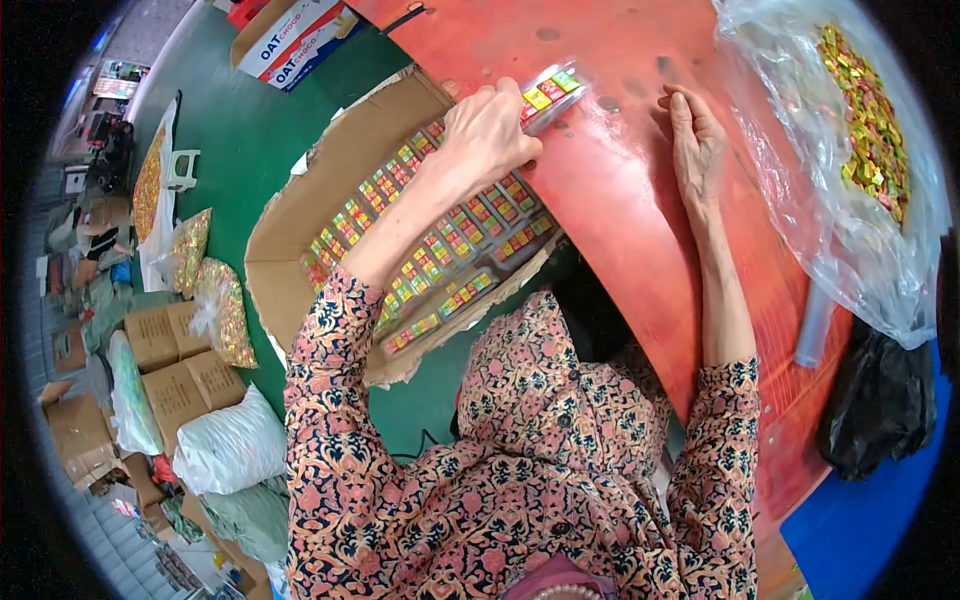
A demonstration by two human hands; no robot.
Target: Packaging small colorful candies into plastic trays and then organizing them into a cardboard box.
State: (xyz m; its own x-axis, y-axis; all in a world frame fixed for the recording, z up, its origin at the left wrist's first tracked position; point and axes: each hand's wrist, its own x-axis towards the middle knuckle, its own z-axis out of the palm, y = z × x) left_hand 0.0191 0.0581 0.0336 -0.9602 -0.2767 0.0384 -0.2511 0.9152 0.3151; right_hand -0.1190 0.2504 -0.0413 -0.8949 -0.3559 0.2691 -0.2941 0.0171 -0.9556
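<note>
My left hand (490, 130) is closed around a clear strip of small colourful sweets (550, 92), holding it at the far edge of a cardboard tray (330, 170). Rows of similar sweet strips (440, 245) lie side by side in that tray. My right hand (695, 140) rests flat on the round red table (620, 200), fingers together and stretched forward, holding nothing. Both forearms wear patterned floral sleeves.
A large clear plastic bag of loose colourful sweets (870, 130) lies on the table's right side, with a black bag (880, 400) below it. On the green floor at left stand cardboard boxes (170, 360), filled sacks (230, 450) and bags of sweets (220, 310).
</note>
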